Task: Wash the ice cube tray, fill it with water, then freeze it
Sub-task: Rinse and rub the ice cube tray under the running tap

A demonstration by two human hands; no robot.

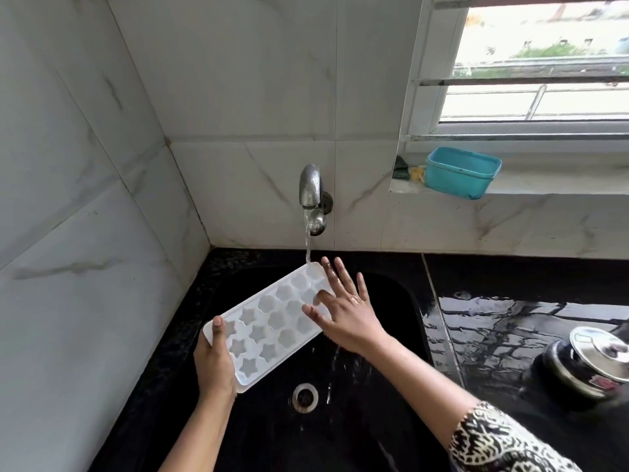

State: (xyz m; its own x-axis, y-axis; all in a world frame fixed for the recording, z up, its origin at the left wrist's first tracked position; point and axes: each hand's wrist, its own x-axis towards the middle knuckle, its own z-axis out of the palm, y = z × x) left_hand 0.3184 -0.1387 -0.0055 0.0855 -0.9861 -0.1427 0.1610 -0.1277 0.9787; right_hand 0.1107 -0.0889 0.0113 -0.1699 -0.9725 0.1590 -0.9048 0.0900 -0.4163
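A white ice cube tray (262, 330) with star and flower shaped cells is held tilted over the black sink (384, 369). My left hand (213, 362) grips its near short end, thumb on the rim. My right hand (343, 308) lies spread on the tray's far end, fingers apart, rubbing the cells. A steel wall tap (311, 195) runs, and its stream (308, 247) lands on the tray's far corner. Water drips off the tray into the sink.
The sink drain (305, 397) sits below the tray. A wet black counter (510, 321) lies to the right with a steel lidded pot (592, 362). A teal plastic tub (461, 172) stands on the window ledge. Marble tile walls close the left and back.
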